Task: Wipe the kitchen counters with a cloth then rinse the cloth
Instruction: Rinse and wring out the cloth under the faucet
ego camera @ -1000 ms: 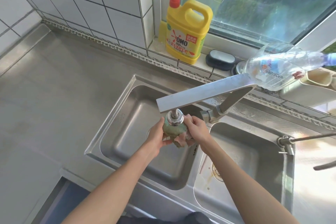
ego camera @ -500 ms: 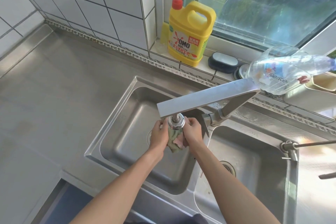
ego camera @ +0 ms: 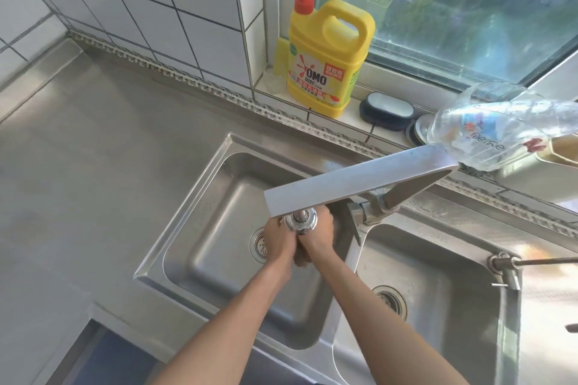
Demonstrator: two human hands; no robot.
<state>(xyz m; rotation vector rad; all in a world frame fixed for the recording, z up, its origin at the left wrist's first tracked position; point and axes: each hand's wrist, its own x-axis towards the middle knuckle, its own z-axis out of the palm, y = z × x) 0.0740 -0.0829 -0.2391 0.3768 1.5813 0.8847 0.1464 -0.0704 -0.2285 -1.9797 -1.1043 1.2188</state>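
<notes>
My left hand [ego camera: 278, 239] and my right hand [ego camera: 319, 233] are pressed together under the round nozzle of the flat steel tap [ego camera: 353, 180], over the left basin of the double sink [ego camera: 200, 197]. Both hands close around the wadded cloth [ego camera: 301, 259], of which only a dark bit shows below my palms. The nozzle hides the tops of my fingers. The steel counter [ego camera: 93, 147] stretches to the left of the sink.
A yellow OMO detergent jug [ego camera: 328, 56] with a red pump stands on the window sill. Beside it lie a dark soap dish [ego camera: 387, 109] and a clear plastic bottle [ego camera: 506, 125] on its side. The right basin [ego camera: 438, 275] has a second small tap [ego camera: 506, 269] at its far right.
My hands have drawn closer together around the cloth, which now shows far less between them. The view has shifted slightly nearer to the sink.
</notes>
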